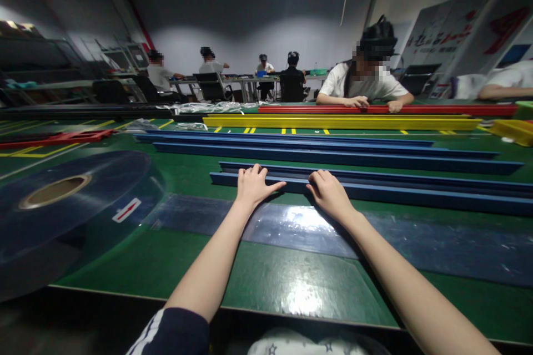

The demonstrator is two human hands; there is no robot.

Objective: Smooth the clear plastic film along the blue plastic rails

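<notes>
Rail (416, 195), blue and long, lies on the green table (291, 283) and runs from the middle of the scene to the right edge. The person's left hand (253, 187) is near its left end, with the fingers bent over it and the thumb stretched out toward the right. The right hand (332, 195) is a little farther to the right, its fingers curled at the same rail. The two hands are apart from each other, with a short piece of the rail visible between them; whether they are clamped on it or only rest there, I cannot tell. On the near side, a clear strip (291, 227) crosses the table under both forearms. At the left stands a large roll (100, 177) of clear film, with a red arrow on its label (126, 209). Beyond the hands lie other blue rails (341, 158), then yellow rails (341, 122), and farther the red rails (416, 110). A co-worker (339, 80) leans there on the far right, hands at the red rails. At the right edge is a yellow bin (514, 130). Four people sit at far tables.
</notes>
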